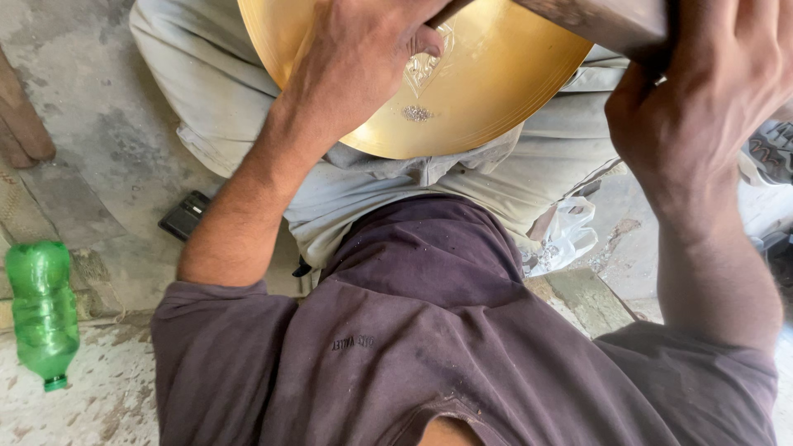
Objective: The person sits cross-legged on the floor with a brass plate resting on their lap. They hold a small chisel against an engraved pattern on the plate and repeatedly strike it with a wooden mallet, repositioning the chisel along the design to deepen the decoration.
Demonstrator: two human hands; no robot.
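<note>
Our left hand [363,49] rests on the brass disc [487,91], which lies across our lap; its grip is closed around a thin dark tool [450,10] whose tip meets the metal just above a small patch of punched marks [417,113]. Our right hand [710,91] is wrapped tightly around a dark wooden block [603,21] (only its lower edge shows), held beside the left grip. Well away, on the floor, lie a green plastic bottle [41,310] and a black phone [184,215].
</note>
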